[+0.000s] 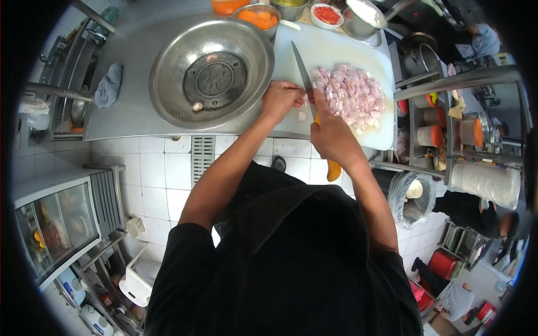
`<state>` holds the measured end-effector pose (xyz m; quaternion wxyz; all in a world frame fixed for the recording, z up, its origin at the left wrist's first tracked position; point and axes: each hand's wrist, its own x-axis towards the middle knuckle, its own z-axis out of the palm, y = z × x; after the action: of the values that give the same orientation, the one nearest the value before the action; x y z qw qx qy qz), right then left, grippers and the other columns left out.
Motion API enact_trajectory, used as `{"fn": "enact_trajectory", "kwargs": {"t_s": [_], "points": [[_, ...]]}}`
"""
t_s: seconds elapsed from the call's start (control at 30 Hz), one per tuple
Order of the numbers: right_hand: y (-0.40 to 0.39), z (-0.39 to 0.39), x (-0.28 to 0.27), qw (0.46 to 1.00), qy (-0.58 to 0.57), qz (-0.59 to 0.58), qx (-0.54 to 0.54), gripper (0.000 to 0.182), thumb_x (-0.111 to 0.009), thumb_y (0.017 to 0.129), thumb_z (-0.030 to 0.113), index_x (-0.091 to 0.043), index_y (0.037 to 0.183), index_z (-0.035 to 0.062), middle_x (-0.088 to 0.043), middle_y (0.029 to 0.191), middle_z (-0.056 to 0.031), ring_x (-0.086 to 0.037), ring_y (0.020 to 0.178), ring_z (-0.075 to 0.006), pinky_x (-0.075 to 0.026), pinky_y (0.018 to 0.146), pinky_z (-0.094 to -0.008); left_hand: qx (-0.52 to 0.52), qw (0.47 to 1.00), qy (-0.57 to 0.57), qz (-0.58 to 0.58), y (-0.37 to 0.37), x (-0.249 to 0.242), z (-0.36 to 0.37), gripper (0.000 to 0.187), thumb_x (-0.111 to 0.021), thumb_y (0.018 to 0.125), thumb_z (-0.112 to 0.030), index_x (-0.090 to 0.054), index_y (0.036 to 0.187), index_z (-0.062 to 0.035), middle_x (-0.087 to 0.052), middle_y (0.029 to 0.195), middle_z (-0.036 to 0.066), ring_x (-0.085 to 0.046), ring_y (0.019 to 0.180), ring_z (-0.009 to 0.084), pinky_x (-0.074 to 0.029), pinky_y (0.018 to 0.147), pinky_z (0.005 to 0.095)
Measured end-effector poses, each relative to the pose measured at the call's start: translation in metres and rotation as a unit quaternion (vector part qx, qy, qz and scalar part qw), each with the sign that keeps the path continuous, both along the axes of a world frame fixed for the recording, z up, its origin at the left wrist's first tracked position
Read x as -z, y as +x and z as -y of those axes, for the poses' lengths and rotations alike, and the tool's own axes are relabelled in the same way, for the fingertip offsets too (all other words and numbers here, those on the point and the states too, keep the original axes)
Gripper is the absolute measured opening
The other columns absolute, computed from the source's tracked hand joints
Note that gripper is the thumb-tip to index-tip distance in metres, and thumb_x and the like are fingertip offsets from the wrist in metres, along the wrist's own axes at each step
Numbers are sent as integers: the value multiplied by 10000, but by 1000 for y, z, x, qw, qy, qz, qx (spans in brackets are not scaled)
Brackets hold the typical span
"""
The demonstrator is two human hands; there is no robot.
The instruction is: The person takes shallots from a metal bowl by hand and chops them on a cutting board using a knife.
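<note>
My right hand (335, 137) is closed round the yellow handle of a kitchen knife (301, 63), its index finger stretched along the blade. The blade points away from me over a white cutting board (288, 47). My left hand (283, 102) is closed just left of the blade, fingers bent, with a small pale shallot at the fingertips. Below them on the board lies a loose peeled shallot (301, 116). Right of the knife is a big heap of peeled pinkish shallots (353, 92). A wide steel basin (162, 92) stands to the left, a couple of small pieces inside.
Behind the board stand a bowl of orange pieces (258, 20), a bowl of chopped red pieces (327, 15) and a steel pot (364, 19). A grey cloth (108, 85) lies at the left. A lined bin (412, 201) is at my right. Other people are further right.
</note>
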<state>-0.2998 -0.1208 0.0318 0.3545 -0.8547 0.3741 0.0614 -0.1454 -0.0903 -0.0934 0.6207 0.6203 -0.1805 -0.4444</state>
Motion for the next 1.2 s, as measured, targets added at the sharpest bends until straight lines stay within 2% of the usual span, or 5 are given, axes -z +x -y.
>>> {"fn": "enact_trajectory", "kwargs": {"t_s": [0.1,0.2,0.4,0.7,1.2], "points": [[2,1,7,1000,25,1,12,689,-459,889,26,-253,1544,-26,-664,941,-371,-649,955,-518,-484,911,-550,2,1000,4,2,0,-1,0,177,-734,854,-67,-736,952,80,-734,857,127,-704,734,176,-593,688,284],[-2,4,27,998,-48,37,-13,708,-494,932,62,-213,1581,40,-674,752,-252,-658,556,-345,-546,606,-464,3,1000,-2,-3,0,2,0,173,-733,854,-64,-736,952,79,-734,854,125,-703,730,173,-592,687,282],[7,3,33,999,-24,17,13,719,-491,905,53,-220,1570,41,-669,907,-357,-650,911,-525,-493,879,-567,0,1000,-3,-2,-1,6,1,166,-722,852,-54,-734,951,79,-734,849,116,-701,718,168,-589,670,274],[11,10,79,981,-146,125,-16,756,-509,904,62,-192,1591,81,-679,982,-331,-655,922,-506,-502,881,-554,-11,1000,7,10,-4,4,0,176,-716,847,-61,-739,944,84,-736,836,111,-692,688,155,-583,643,266],[-24,18,29,986,-44,155,32,731,-589,941,66,-277,1597,146,-716,986,-222,-702,771,-350,-553,755,-402,-51,970,-12,237,-18,-3,-26,227,-732,887,-83,-738,1080,35,-736,838,75,-674,714,109,-547,638,253]]}}
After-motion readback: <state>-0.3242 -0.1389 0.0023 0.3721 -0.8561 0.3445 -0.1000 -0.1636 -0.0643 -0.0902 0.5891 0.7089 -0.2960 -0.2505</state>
